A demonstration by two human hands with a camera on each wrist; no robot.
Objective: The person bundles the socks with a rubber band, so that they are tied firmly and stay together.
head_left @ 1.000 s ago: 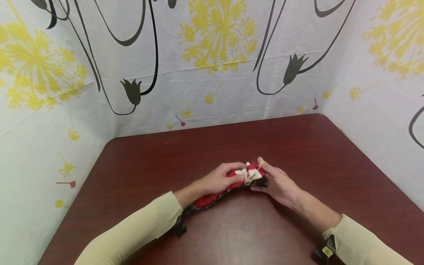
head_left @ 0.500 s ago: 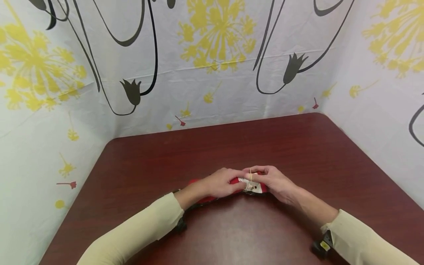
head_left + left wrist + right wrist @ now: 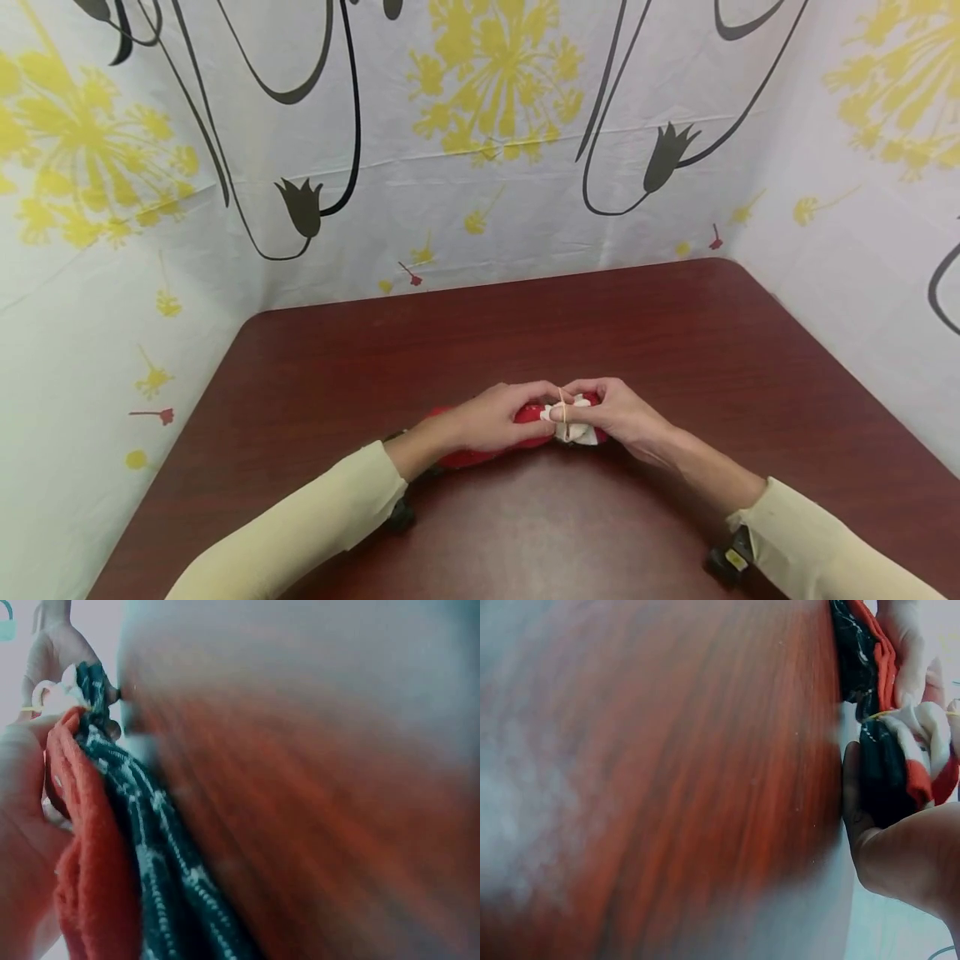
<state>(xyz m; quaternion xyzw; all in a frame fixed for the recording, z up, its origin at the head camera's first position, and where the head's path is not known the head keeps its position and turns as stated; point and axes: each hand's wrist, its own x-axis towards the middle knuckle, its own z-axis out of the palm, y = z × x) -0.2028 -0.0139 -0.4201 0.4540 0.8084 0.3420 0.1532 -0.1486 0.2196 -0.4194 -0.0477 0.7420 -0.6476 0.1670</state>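
A folded bundle of knit socks lies low over the table, a fuzzy red sock (image 3: 94, 847) against a dark green sock (image 3: 154, 855) with white pattern. My left hand (image 3: 491, 418) grips the bundle near its middle, thumb on the near side. At the bundle's right end, where white cloth (image 3: 581, 433) shows, sits my right hand (image 3: 633, 417). Its thumb and forefinger hold a thin yellowish rubber band (image 3: 564, 410) stretched over the bundle, while other fingers pass beneath the dark sock in the right wrist view. Both hands' fingertips meet close by the band.
The dark red wooden table (image 3: 360, 358) has rounded far corners. White sheets (image 3: 525, 225) printed with flowers stand round its back and sides. Small black devices (image 3: 727, 562) are strapped at both wrists.
My right hand has turned over and moved left toward the left hand, bringing the rubber band from the bundle's right end to its white part. The left hand has hardly moved.
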